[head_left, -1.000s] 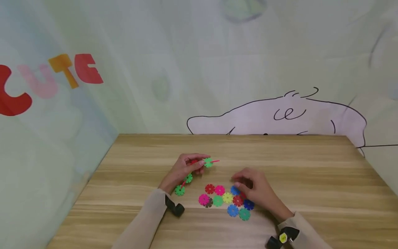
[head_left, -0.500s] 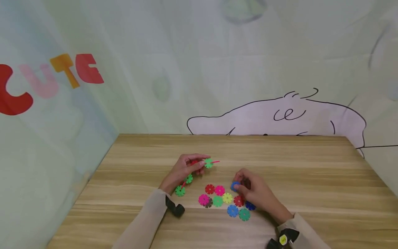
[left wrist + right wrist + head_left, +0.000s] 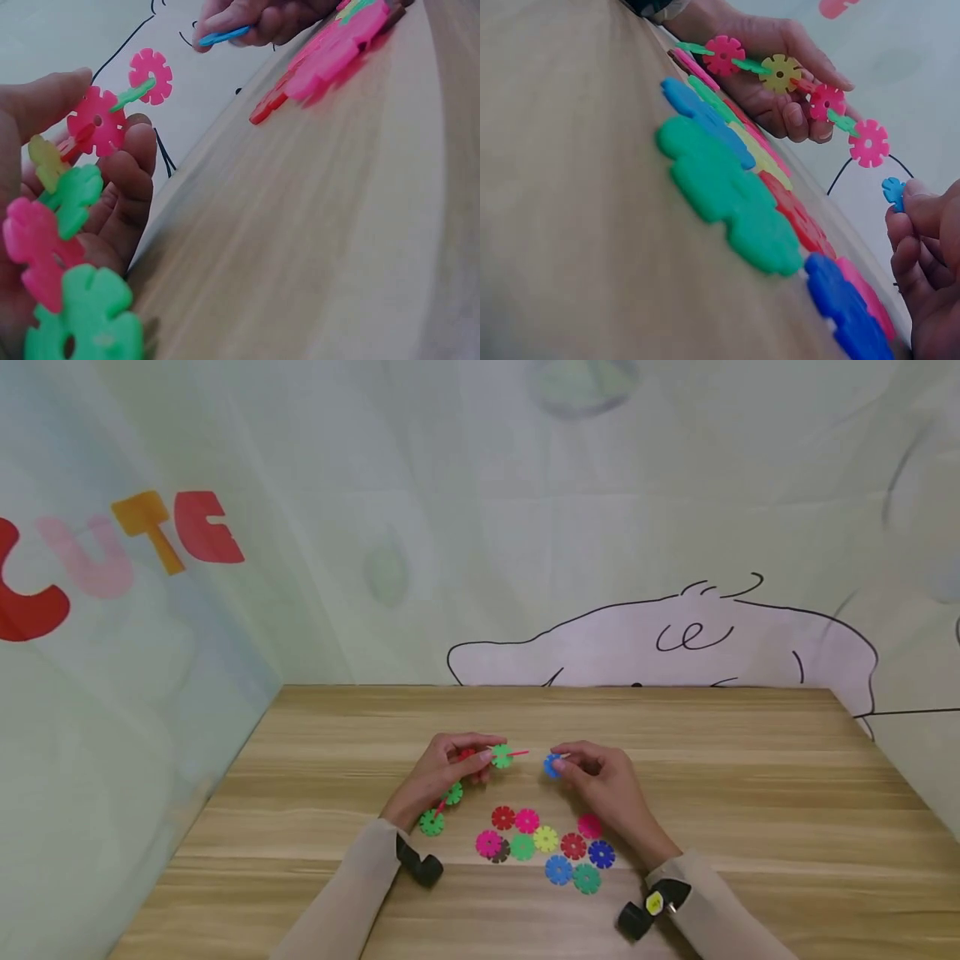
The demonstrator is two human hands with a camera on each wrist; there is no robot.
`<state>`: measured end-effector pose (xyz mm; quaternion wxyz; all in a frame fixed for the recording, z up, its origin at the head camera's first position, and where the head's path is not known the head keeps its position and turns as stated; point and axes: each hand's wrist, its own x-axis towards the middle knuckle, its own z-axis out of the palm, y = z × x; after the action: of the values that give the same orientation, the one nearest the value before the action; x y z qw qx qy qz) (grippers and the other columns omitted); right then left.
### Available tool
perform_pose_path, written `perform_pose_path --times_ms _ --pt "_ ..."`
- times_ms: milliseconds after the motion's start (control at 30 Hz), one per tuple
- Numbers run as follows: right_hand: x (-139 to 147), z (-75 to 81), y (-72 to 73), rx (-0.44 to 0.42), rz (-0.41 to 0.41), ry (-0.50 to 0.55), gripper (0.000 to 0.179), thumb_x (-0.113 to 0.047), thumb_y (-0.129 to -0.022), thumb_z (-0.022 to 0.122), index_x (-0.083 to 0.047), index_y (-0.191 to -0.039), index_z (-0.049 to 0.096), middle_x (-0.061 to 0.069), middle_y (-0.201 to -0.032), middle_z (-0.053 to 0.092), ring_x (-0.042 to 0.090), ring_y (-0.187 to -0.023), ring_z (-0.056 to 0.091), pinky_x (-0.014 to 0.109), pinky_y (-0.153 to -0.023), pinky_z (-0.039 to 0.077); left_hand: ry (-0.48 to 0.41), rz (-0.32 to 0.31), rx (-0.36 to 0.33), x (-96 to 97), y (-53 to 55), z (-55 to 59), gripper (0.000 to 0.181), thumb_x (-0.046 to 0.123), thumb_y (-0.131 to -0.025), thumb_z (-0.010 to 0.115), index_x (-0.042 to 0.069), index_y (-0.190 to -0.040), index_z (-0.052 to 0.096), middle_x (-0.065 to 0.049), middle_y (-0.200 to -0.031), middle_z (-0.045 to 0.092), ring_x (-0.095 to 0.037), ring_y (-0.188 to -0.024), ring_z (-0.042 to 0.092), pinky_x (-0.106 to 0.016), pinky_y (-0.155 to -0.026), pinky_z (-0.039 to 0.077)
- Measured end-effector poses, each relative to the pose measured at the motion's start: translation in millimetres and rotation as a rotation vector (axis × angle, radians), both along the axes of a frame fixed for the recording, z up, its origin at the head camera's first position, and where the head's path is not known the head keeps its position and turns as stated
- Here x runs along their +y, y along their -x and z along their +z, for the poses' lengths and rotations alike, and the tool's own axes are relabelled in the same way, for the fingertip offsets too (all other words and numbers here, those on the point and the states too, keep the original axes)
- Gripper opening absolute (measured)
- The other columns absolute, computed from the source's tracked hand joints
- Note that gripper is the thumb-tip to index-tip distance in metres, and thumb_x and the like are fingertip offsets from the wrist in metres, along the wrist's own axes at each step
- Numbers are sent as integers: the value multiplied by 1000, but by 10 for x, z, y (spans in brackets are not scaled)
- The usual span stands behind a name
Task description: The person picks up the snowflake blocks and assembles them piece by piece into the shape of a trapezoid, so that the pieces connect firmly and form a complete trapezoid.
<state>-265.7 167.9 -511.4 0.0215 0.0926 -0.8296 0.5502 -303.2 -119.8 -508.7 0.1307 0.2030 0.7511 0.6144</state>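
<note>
My left hand (image 3: 442, 770) holds a chain of interlocked notched plastic discs, pinched near its far end. The chain's pink end disc (image 3: 869, 143) joins a green disc (image 3: 502, 756), then a pink one (image 3: 97, 121); a yellow disc (image 3: 780, 73) and more green and pink ones trail below the palm. My right hand (image 3: 611, 781) pinches a light blue disc (image 3: 552, 766) between thumb and fingers. This blue disc is just right of the chain's pink end, with a small gap between them.
Loose discs lie on the wooden table (image 3: 337, 727) in front of the hands, among them a yellow disc (image 3: 546, 838), a dark blue disc (image 3: 602, 854) and a teal disc (image 3: 587, 878). A printed backdrop (image 3: 337, 568) stands behind the table.
My right hand has picked up the light blue disc from the group and carried it up and left toward the chain. A pink disc it covered now shows. The left hand stays nearly still.
</note>
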Motion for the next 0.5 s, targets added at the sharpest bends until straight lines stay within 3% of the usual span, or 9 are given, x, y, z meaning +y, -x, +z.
perform_pose_path --times_ms 200,500 --pt "-89 -9 113 -6 41 84 27 -17 -104 72 -9 -129 78 12 -123 80 11 -94 68 20 -81 58 17 -2 -4 3 6 -5 35 23 -108 66 9 -139 72 -8 -85 72 -14 -77 66 -23 -76 59" --pt "-163 -23 150 28 96 114 27 -16 -105 70 -7 -130 77 13 -130 79 9 -97 67 19 -79 55 11 -20 3 -1 4 -11 34 22 -108 65 9 -139 72 -16 -87 72 -14 -77 66 -23 -77 59"
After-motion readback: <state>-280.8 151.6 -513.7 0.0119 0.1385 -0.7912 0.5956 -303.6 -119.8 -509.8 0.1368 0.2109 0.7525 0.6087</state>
